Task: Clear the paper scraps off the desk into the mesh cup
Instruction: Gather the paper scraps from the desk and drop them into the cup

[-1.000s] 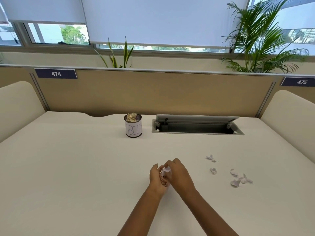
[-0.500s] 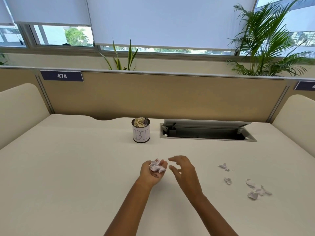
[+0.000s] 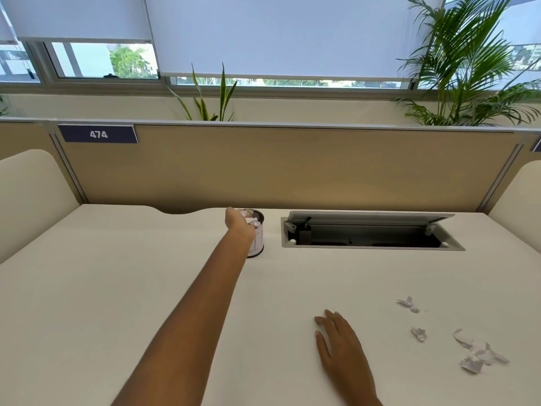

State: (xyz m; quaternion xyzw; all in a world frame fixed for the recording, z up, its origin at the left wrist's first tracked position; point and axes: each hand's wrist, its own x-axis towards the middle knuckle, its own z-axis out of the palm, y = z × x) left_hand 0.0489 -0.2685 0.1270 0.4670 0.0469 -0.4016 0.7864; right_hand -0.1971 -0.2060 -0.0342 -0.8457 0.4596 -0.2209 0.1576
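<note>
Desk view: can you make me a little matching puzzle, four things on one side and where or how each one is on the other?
Things:
1. left hand
2. right hand
3. paper scraps
4. cable hatch

States:
A. lid propped open
B. reaching over the mesh cup
C. palm down on the desk, fingers straight
D. crumpled, lying loose at the right

Pairs: 1-B, 2-C, 3-D, 4-A.
</note>
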